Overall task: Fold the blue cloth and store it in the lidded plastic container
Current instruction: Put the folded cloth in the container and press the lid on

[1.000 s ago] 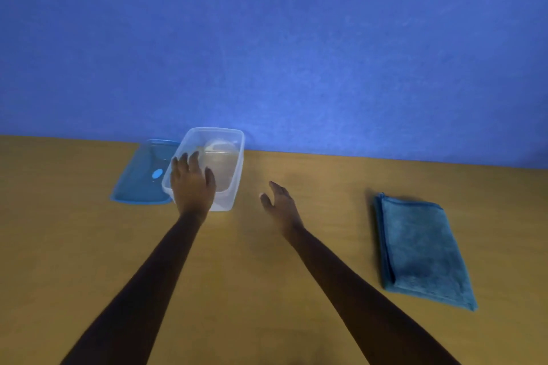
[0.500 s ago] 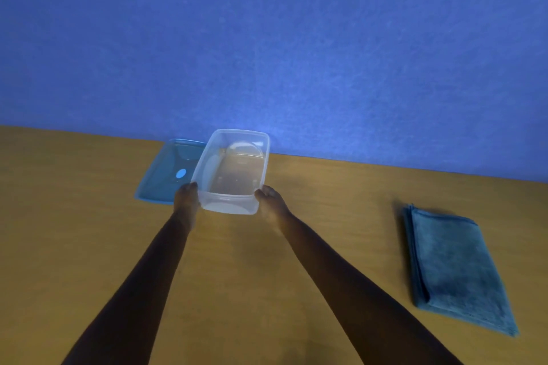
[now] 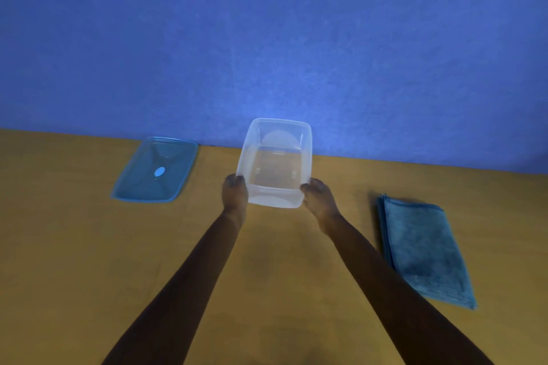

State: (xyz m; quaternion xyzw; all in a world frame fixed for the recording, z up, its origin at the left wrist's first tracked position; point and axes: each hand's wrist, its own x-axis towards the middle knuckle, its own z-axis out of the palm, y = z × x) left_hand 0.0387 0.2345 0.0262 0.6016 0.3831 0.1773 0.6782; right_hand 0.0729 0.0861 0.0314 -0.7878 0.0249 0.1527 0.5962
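A clear plastic container (image 3: 277, 139) is at the middle of the table, empty, with its open top showing. My left hand (image 3: 234, 194) grips its near left corner and my right hand (image 3: 318, 197) grips its near right corner. The blue lid (image 3: 155, 170) lies flat on the table to the left, apart from the container. The blue cloth (image 3: 424, 249) lies folded into a rectangle on the table to the right, clear of both hands.
The wooden table (image 3: 74, 261) runs up to a blue wall (image 3: 267, 38) just behind the container and lid. Bare table surface lies between the container and the cloth.
My right hand has come in and taken the container's right corner. Both hands have carried the container to the right, away from the lid, and it now sits farther from it.
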